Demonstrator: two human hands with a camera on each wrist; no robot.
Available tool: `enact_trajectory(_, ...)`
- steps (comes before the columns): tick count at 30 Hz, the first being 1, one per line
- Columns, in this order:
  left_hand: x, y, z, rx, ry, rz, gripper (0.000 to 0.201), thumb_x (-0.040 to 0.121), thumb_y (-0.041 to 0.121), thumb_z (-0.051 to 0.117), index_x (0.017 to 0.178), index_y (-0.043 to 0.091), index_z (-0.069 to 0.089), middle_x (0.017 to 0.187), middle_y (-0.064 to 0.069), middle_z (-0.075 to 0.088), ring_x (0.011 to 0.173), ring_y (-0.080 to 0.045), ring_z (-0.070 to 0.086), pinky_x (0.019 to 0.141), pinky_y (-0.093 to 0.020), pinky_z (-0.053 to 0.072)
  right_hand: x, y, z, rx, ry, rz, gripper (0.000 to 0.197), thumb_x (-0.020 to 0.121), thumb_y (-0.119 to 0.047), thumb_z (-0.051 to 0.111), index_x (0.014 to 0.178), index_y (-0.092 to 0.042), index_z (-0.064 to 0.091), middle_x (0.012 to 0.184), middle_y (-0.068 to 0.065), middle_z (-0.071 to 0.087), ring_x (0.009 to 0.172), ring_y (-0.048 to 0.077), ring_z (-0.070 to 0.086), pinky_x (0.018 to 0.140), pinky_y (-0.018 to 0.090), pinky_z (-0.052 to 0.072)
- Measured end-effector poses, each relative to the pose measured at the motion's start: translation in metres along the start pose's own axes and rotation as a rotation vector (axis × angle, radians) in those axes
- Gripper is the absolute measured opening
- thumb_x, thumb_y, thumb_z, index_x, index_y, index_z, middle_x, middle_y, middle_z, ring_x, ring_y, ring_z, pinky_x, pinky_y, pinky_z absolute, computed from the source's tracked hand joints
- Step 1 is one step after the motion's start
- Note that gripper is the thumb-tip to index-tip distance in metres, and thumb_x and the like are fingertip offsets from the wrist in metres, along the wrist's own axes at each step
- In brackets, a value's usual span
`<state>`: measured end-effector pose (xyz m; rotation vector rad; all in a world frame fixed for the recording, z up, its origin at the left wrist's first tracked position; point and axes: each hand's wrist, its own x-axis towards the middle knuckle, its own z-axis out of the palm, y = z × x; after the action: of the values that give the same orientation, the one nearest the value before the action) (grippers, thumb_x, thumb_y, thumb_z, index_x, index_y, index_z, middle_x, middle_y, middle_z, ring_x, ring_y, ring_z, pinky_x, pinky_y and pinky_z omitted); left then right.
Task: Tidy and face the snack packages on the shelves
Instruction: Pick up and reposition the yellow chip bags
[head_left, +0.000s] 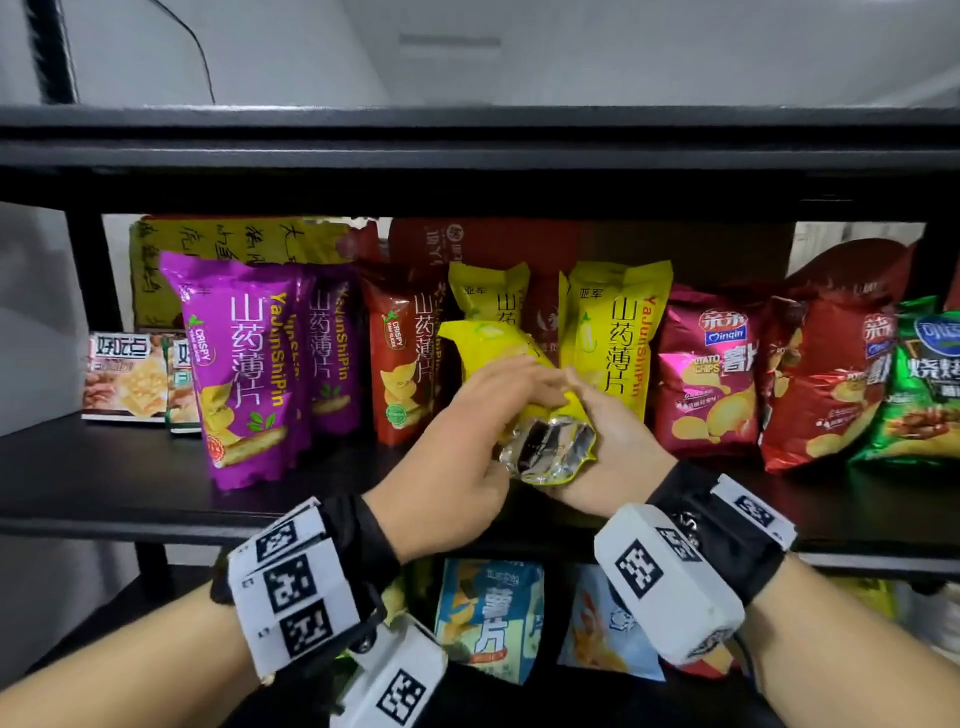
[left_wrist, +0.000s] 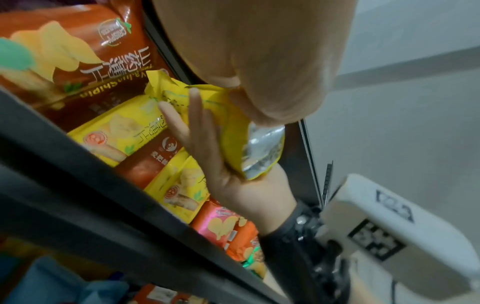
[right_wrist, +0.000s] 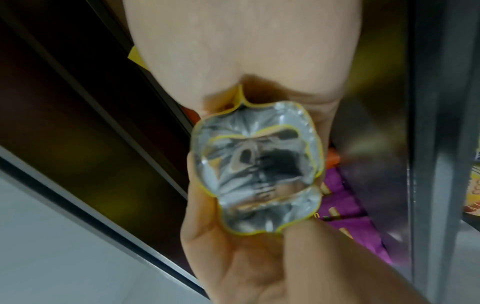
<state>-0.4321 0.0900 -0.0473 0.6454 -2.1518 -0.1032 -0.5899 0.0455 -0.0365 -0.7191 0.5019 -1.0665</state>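
Note:
I hold a yellow snack bag (head_left: 493, 343) between both hands in front of the middle shelf (head_left: 104, 467), its silver bottom (head_left: 550, 447) turned toward me. My left hand (head_left: 467, 431) grips it from the left, fingers laid over its top side. My right hand (head_left: 608, 431) holds it from the right. In the left wrist view the right hand's fingers (left_wrist: 197, 127) lie straight along the bag (left_wrist: 233, 133). The right wrist view shows the foil bottom (right_wrist: 259, 168) sitting between my right thumb (right_wrist: 311, 242) and fingers, with the left hand (right_wrist: 241, 51) above.
Upright on the shelf stand purple bags (head_left: 239, 364), a red-brown bag (head_left: 405, 358), two more yellow bags (head_left: 618, 332), red chip bags (head_left: 711, 374) and a green bag (head_left: 924, 384). Cracker boxes (head_left: 124, 374) stand at the left. A shelf board (head_left: 467, 156) hangs close above. Blue bags (head_left: 488, 618) are below.

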Motion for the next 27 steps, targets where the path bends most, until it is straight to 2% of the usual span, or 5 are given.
enact_trajectory(7,-0.002,0.006,0.001,-0.092,0.068,-0.188,0.047,0.08,0.003,0.054,0.126,0.014,0.055,0.133,0.004,0.046,0.122,0.012,0.047,0.099,-0.004,0.034,0.006,0.006,-0.012,-0.105,-0.119,-0.156,0.049,0.103,-0.042,0.036,0.141,-0.016,0.052,0.121,0.018,0.068,0.099,0.033,0.07,0.08,0.047,0.06)
enact_trajectory(13,0.0,-0.013,0.013,-0.107,0.105,-0.383,0.088,0.088,0.046,0.066,0.158,0.028,0.016,0.15,0.01,0.027,0.128,-0.007,0.049,0.108,-0.025,0.045,0.005,0.006,-0.015,-0.247,-0.147,-0.359,0.046,0.102,-0.046,0.035,0.142,-0.031,0.052,0.136,0.007,0.063,0.121,0.033,0.062,0.092,0.049,0.054)
enact_trajectory(17,0.005,-0.021,0.015,-0.311,0.165,-0.393,0.083,0.09,0.024,0.073,0.154,0.028,0.021,0.149,0.002,0.042,0.134,-0.015,0.047,0.111,-0.044,0.044,-0.002,0.002,-0.018,-0.433,-0.116,-0.452,0.043,0.104,-0.041,0.035,0.131,-0.026,0.065,0.134,-0.011,0.064,0.125,0.017,0.06,0.091,0.038,0.052)
enact_trajectory(21,0.013,-0.026,0.017,-0.353,0.213,-0.365,0.078,0.086,0.002,0.07,0.146,0.027,0.026,0.138,0.008,0.052,0.124,-0.002,0.055,0.105,-0.034,0.05,-0.005,0.006,-0.015,-0.48,-0.071,-0.534,0.044,0.1,-0.035,0.041,0.114,-0.009,0.072,0.132,-0.011,0.065,0.125,0.015,0.058,0.094,0.041,0.047)
enact_trajectory(27,0.015,-0.042,0.022,-0.461,0.325,-0.483,0.077,0.08,0.015,0.083,0.137,0.023,0.033,0.126,0.004,0.063,0.113,-0.011,0.065,0.096,-0.041,0.057,-0.01,0.008,-0.014,-0.493,-0.045,-0.606,0.036,0.103,-0.021,0.039,0.099,-0.008,0.072,0.121,0.002,0.071,0.112,0.015,0.063,0.094,0.043,0.047)
